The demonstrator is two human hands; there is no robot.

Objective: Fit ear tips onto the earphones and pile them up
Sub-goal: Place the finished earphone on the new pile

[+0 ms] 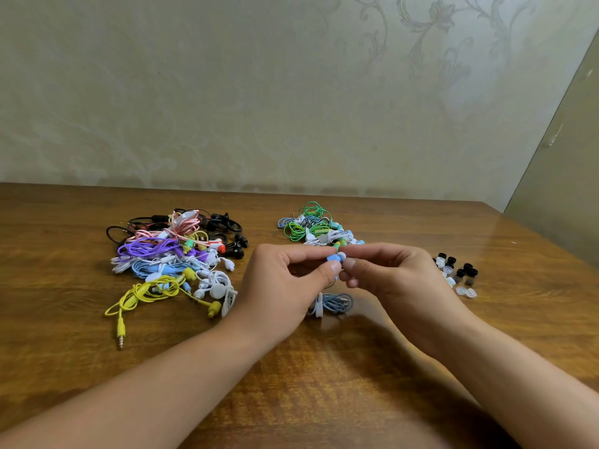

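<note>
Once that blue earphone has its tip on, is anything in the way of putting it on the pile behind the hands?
Nothing visible. The blue earphone is held just in front of the green pile, with nothing between them.

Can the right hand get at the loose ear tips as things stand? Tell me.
Probably yes: the ear tips lie uncovered just beside the right hand. But its fingers are pinching the blue earbud with the left hand.

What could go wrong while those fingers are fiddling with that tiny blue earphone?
The blue earbud is pinched only at the fingertips of the left hand and right hand, so it or the tip could slip out. Its bundled cord hangs just above the table and might snag. A sweeping right arm could scatter the loose ear tips.
</note>
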